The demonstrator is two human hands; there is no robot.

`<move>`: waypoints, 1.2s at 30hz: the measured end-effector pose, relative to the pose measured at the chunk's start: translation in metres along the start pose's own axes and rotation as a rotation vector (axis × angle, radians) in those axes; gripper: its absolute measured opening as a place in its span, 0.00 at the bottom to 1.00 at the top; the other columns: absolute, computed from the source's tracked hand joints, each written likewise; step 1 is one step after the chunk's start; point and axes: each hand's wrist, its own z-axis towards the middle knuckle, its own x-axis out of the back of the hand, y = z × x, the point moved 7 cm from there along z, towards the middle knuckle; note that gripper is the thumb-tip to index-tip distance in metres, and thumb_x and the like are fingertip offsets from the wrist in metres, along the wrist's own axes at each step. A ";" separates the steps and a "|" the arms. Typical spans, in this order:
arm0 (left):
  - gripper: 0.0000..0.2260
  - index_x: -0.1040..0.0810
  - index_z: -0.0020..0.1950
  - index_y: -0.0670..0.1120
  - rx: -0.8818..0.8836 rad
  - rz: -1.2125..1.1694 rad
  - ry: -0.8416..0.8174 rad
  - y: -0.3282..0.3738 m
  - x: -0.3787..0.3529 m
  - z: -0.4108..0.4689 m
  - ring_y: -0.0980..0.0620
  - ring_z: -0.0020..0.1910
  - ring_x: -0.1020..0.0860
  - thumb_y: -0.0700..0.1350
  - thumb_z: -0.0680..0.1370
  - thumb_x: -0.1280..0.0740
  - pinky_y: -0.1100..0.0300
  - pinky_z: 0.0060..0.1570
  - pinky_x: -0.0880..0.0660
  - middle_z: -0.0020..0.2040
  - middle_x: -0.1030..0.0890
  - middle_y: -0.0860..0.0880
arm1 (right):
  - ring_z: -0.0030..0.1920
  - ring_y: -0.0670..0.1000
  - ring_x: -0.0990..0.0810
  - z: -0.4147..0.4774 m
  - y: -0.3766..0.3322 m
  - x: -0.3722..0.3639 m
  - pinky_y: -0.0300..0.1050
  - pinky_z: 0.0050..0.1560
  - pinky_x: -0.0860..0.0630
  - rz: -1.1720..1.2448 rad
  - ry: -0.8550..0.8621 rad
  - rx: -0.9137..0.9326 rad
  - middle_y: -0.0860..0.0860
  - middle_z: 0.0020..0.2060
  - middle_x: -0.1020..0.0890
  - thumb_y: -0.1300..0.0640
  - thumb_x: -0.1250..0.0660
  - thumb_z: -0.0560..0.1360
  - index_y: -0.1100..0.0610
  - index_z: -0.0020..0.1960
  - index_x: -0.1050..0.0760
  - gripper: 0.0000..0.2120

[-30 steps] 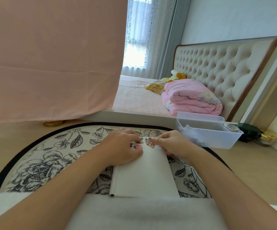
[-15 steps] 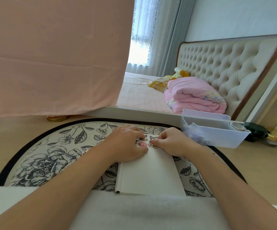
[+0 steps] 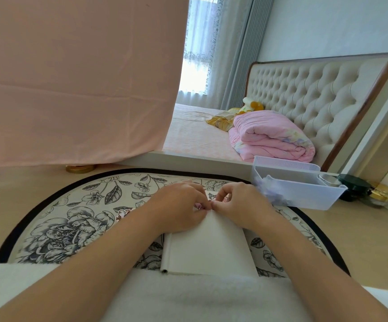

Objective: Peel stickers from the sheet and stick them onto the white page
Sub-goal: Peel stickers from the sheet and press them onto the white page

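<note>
Bare left hand (image 3: 179, 211), right hand (image 3: 243, 205), fluffy white garment (image 3: 188, 298)

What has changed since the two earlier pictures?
Both hands drew together: the left hand and right hand now meet fingertip to fingertip at the far end of the white page. The left seems to pinch a small pink sticker. They cover stickers visible earlier. The page remains on the floral mat, the plastic tray to its right.

Left hand (image 3: 176, 206) and right hand (image 3: 243, 204) hide the white page's (image 3: 209, 247) far end and most stickers (image 3: 210, 196).

bin (image 3: 304, 194) crowds right; rug (image 3: 77, 219) left open.
</note>
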 end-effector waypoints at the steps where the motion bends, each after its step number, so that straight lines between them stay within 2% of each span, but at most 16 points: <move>1: 0.10 0.15 0.53 0.59 0.002 0.007 -0.001 0.000 0.000 0.000 0.63 0.54 0.25 0.51 0.77 0.35 0.56 0.55 0.24 0.53 0.20 0.62 | 0.50 0.46 0.20 -0.004 0.000 0.002 0.44 0.50 0.24 -0.035 0.006 0.005 0.42 0.44 0.19 0.38 0.32 0.73 0.42 0.54 0.22 0.13; 3: 0.10 0.16 0.54 0.58 0.008 0.020 -0.005 0.001 0.000 -0.001 0.63 0.54 0.26 0.51 0.77 0.36 0.56 0.56 0.24 0.53 0.20 0.63 | 0.55 0.46 0.21 -0.010 0.001 0.005 0.44 0.52 0.27 -0.076 0.014 0.022 0.43 0.52 0.19 0.40 0.34 0.75 0.40 0.63 0.26 0.17; 6: 0.10 0.18 0.55 0.57 0.015 0.025 -0.005 0.003 0.000 -0.001 0.61 0.55 0.27 0.50 0.78 0.37 0.56 0.56 0.25 0.53 0.21 0.61 | 0.58 0.46 0.24 -0.018 0.000 0.004 0.45 0.57 0.26 -0.145 0.009 0.114 0.42 0.55 0.22 0.44 0.37 0.77 0.40 0.65 0.25 0.16; 9: 0.15 0.24 0.65 0.58 0.001 0.074 -0.061 0.003 -0.005 -0.001 0.58 0.61 0.30 0.50 0.80 0.39 0.56 0.61 0.29 0.59 0.24 0.60 | 0.63 0.48 0.28 -0.027 -0.004 -0.002 0.50 0.66 0.31 -0.177 -0.018 0.224 0.43 0.59 0.24 0.46 0.38 0.78 0.41 0.67 0.24 0.18; 12: 0.19 0.31 0.74 0.59 -0.007 0.175 -0.163 0.002 -0.012 -0.001 0.56 0.67 0.35 0.53 0.82 0.44 0.53 0.67 0.34 0.65 0.30 0.58 | 0.66 0.50 0.31 -0.038 -0.007 -0.009 0.50 0.68 0.35 -0.260 -0.101 0.258 0.44 0.63 0.27 0.45 0.48 0.75 0.43 0.72 0.29 0.26; 17: 0.24 0.40 0.79 0.56 0.001 0.373 -0.256 0.007 -0.022 -0.003 0.52 0.73 0.41 0.57 0.83 0.52 0.50 0.71 0.40 0.74 0.37 0.54 | 0.68 0.52 0.33 -0.043 -0.011 -0.013 0.50 0.69 0.36 -0.320 -0.108 0.282 0.45 0.67 0.30 0.43 0.62 0.69 0.45 0.75 0.32 0.39; 19: 0.25 0.41 0.79 0.54 0.002 0.411 -0.237 0.012 -0.022 -0.005 0.52 0.74 0.41 0.58 0.83 0.53 0.50 0.71 0.39 0.75 0.37 0.53 | 0.67 0.52 0.32 -0.044 -0.011 -0.013 0.50 0.68 0.35 -0.356 -0.089 0.291 0.45 0.67 0.29 0.41 0.66 0.66 0.45 0.75 0.32 0.43; 24: 0.25 0.38 0.78 0.51 0.041 0.481 -0.203 0.019 -0.023 -0.007 0.50 0.73 0.37 0.58 0.82 0.53 0.50 0.66 0.36 0.75 0.35 0.52 | 0.67 0.53 0.29 -0.052 -0.015 -0.011 0.53 0.65 0.35 -0.422 -0.056 0.318 0.46 0.68 0.26 0.42 0.66 0.67 0.45 0.74 0.30 0.42; 29: 0.22 0.30 0.71 0.48 0.023 0.580 -0.174 0.032 -0.021 -0.008 0.50 0.67 0.30 0.55 0.82 0.51 0.49 0.58 0.31 0.66 0.26 0.51 | 0.66 0.53 0.28 -0.053 -0.015 -0.010 0.53 0.63 0.34 -0.426 -0.036 0.312 0.45 0.68 0.25 0.42 0.66 0.68 0.45 0.72 0.28 0.41; 33: 0.20 0.26 0.64 0.48 0.059 0.563 -0.153 0.033 -0.019 -0.010 0.51 0.63 0.27 0.55 0.82 0.51 0.55 0.48 0.31 0.60 0.24 0.53 | 0.62 0.53 0.27 -0.052 -0.014 -0.010 0.54 0.61 0.35 -0.442 -0.024 0.322 0.46 0.64 0.23 0.43 0.64 0.69 0.47 0.67 0.25 0.37; 36: 0.27 0.24 0.62 0.50 0.058 0.475 -0.111 0.028 -0.018 -0.013 0.52 0.63 0.26 0.57 0.77 0.57 0.56 0.50 0.25 0.61 0.23 0.56 | 0.62 0.54 0.29 -0.047 -0.012 -0.013 0.54 0.63 0.36 -0.404 -0.029 0.304 0.48 0.64 0.26 0.43 0.62 0.68 0.49 0.66 0.29 0.34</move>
